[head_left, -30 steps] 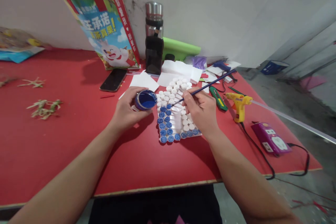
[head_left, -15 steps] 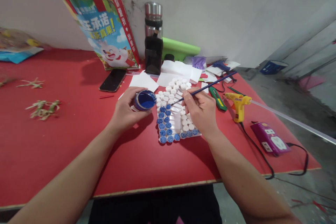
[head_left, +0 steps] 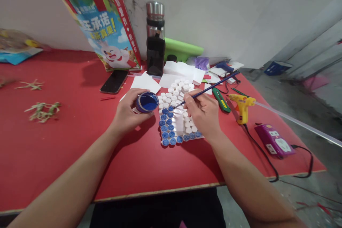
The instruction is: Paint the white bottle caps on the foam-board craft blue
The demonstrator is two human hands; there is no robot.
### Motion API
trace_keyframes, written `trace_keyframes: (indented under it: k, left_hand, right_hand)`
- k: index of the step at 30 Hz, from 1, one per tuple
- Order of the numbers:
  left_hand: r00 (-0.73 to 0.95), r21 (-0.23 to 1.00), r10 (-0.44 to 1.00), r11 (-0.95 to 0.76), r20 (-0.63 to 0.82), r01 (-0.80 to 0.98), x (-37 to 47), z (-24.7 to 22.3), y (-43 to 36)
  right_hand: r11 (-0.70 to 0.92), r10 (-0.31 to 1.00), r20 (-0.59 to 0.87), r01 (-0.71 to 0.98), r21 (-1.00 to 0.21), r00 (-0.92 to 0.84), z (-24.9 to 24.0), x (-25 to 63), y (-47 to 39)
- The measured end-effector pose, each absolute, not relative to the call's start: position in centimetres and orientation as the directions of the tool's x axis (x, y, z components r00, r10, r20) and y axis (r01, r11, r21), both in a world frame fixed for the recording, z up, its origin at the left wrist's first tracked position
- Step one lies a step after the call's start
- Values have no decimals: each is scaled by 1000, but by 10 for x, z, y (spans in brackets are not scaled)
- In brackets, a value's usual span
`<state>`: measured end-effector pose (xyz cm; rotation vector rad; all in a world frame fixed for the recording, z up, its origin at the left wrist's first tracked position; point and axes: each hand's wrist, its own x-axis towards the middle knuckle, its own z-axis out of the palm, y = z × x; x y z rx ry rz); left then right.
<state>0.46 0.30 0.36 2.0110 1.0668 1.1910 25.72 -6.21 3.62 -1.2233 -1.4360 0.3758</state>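
Observation:
My left hand (head_left: pixel 129 109) is wrapped round a small jar of blue paint (head_left: pixel 147 102), tilted so its open mouth faces me. In my right hand (head_left: pixel 202 111) is a thin paintbrush (head_left: pixel 211 88), its handle slanting up to the right. The brush tip touches or hovers by a blue-painted disc (head_left: pixel 171 108) at the upper end of the blue rows. Small round discs cover a white board (head_left: pixel 178 123) lying on the table. Those along the left and front edges are blue; the white discs (head_left: pixel 175 92) fill the back and right. My right hand hides part of the board.
On the red table (head_left: pixel 66 156) lie a phone (head_left: pixel 114 81), a green utility knife (head_left: pixel 221 100), a yellow glue gun (head_left: pixel 242 107) with a long glue stick, and a purple power socket (head_left: pixel 275 141). Behind stand a steel bottle (head_left: pixel 155 39), a printed bag (head_left: pixel 107 28) and white paper (head_left: pixel 184 72).
Both hands keep their hold on the jar and the paintbrush. The brush has shifted very slightly with my right hand; the whole view has moved a little.

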Motion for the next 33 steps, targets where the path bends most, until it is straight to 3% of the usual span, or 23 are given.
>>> trace_keyframes:
  k: [33]
  left_hand:
    - [292, 777, 852, -519, 435, 357, 5, 2, 3]
  right_hand:
    - [419, 812, 554, 476, -773, 186, 35, 252, -67]
